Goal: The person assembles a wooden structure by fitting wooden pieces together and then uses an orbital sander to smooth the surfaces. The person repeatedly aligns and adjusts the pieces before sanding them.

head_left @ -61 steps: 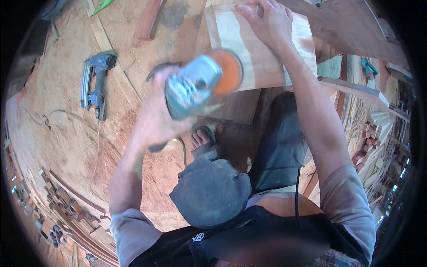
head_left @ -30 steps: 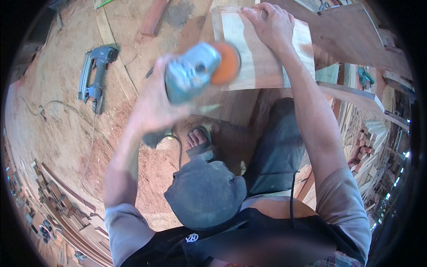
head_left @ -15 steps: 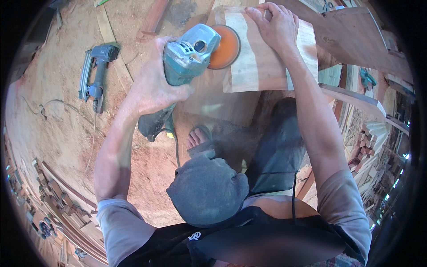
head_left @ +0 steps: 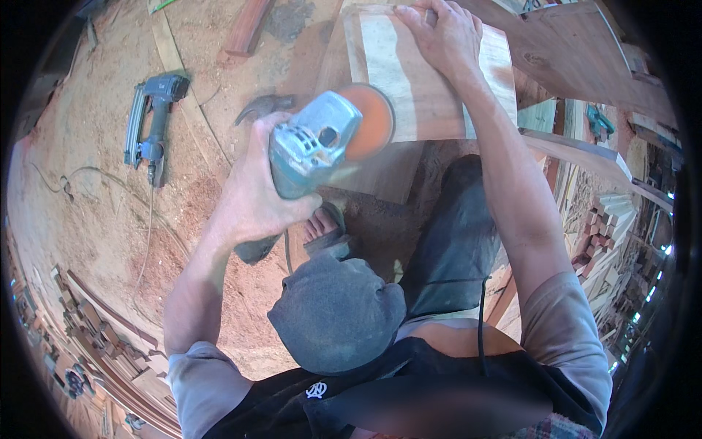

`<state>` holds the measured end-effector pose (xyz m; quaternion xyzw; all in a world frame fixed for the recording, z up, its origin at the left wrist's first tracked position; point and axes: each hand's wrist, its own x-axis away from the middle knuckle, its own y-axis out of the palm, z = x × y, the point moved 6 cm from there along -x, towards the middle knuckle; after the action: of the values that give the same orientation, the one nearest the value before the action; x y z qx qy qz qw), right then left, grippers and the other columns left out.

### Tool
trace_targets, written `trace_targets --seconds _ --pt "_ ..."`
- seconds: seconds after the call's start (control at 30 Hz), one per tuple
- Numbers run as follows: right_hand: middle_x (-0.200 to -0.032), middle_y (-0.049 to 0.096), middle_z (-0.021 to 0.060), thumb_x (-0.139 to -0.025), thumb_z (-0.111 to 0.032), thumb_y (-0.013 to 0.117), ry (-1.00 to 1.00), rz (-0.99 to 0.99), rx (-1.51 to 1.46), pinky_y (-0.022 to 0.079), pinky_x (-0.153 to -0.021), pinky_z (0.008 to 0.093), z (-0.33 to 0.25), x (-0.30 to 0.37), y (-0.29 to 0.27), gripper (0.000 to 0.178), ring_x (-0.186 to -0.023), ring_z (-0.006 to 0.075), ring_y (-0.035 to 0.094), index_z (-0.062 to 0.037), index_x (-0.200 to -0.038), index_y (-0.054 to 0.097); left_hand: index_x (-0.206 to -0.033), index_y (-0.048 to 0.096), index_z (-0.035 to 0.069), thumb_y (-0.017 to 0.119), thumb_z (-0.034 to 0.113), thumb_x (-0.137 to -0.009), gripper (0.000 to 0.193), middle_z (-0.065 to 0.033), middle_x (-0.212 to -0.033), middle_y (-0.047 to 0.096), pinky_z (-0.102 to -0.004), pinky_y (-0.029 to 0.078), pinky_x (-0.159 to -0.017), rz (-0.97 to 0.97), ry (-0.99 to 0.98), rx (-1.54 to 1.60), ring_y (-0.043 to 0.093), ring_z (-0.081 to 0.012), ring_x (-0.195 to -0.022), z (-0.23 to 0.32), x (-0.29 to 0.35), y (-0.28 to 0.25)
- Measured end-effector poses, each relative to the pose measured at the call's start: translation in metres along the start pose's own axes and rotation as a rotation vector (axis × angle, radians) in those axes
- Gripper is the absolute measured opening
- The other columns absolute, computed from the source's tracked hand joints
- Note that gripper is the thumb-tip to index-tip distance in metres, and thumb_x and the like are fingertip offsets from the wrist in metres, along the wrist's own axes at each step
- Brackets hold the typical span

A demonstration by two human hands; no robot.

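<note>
My left hand [head_left: 256, 183] is wrapped round the body of a teal and grey angle grinder [head_left: 311, 146]. Its round orange sanding disc [head_left: 371, 121] lies over the near left corner of a pale and brown wooden board [head_left: 409, 88]; whether the disc touches the wood there I cannot tell. At the board's far edge, my right hand [head_left: 447, 44] grips it, thumb on the upper face and fingers bent over the edge. Their tips are partly hidden. The board sits tilted in front of my knee, with another brown board [head_left: 387, 172] beneath it.
On the dusty ground to the left lies a nail gun [head_left: 156, 121] with a thin hose. A hammer [head_left: 265, 107] rests beside the grinder, and a reddish wood block [head_left: 248, 29] farther off. Larger planks [head_left: 578, 55] stand at the right. My sandalled foot [head_left: 322, 223] is below the grinder.
The grinder has come toward me, its disc shifting from the board's left edge to its near left corner. The hammer now shows beside it. My right hand keeps its grip.
</note>
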<state>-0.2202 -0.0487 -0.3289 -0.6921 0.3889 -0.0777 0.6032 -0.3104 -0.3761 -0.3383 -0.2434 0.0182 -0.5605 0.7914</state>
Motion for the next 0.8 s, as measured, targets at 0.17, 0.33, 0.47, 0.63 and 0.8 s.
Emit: trace_targets --seconds 0.17,0.33,0.47,0.63,0.8 --pt "-0.103 0.073 0.0129 -0.093 -0.046 0.078 -0.019 0.049 0.01 0.042 -0.102 0.0488 0.0 -0.001 0.001 0.039 -0.11 0.0337 0.065 -0.0082 -0.102 0.075 -0.156 0.027 0.005 0.092 0.024 -0.073 0.107 -0.0283 -0.132 0.067 -0.0534 0.057 -0.105 -0.075 -0.043 -0.059 0.071 -0.0457 -0.12 0.0 0.038 0.017" --pt "-0.102 0.074 0.0123 -0.093 -0.046 0.078 0.025 0.013 -0.001 0.042 -0.102 0.0489 0.001 -0.002 0.001 0.038 -0.11 0.0334 0.066 -0.0088 -0.102 0.075 -0.156 0.032 0.006 0.092 0.02 -0.07 0.106 -0.0248 -0.136 0.063 -0.0501 0.052 -0.111 -0.062 -0.047 -0.17 0.065 -0.0384 -0.13 -0.003 0.027 0.005" --pt "-0.101 0.074 0.0119 -0.093 -0.047 0.078 0.01 0.043 -0.026 0.043 -0.103 0.0486 -0.001 0.001 -0.001 0.039 -0.11 0.0328 0.066 -0.0094 -0.102 0.076 -0.153 0.037 0.005 0.088 0.021 -0.071 0.098 -0.0219 -0.134 0.064 -0.0455 0.052 -0.11 0.087 0.092 -0.114 0.066 -0.034 -0.127 0.001 -0.046 -0.028" --pt "-0.101 0.074 0.0115 -0.093 -0.047 0.078 0.01 0.058 0.01 0.042 -0.103 0.0482 0.0 -0.001 0.0 0.038 -0.11 0.0322 0.066 -0.0099 -0.103 0.076 -0.157 0.035 0.008 0.09 0.021 -0.07 0.103 -0.0188 -0.143 0.057 -0.045 0.046 -0.115 0.021 0.037 0.032 0.057 -0.0288 -0.131 0.005 -0.097 -0.047" --pt "-0.103 0.074 0.0112 -0.094 -0.047 0.077 0.023 0.041 0.022 0.042 -0.103 0.0481 -0.001 -0.002 0.002 0.038 -0.11 0.032 0.066 -0.0106 -0.103 0.076 -0.152 0.037 0.001 0.088 0.021 -0.067 0.101 -0.0229 -0.134 0.062 -0.0458 0.048 -0.114 0.027 0.04 -0.065 0.062 -0.0348 -0.129 0.005 -0.042 -0.029"
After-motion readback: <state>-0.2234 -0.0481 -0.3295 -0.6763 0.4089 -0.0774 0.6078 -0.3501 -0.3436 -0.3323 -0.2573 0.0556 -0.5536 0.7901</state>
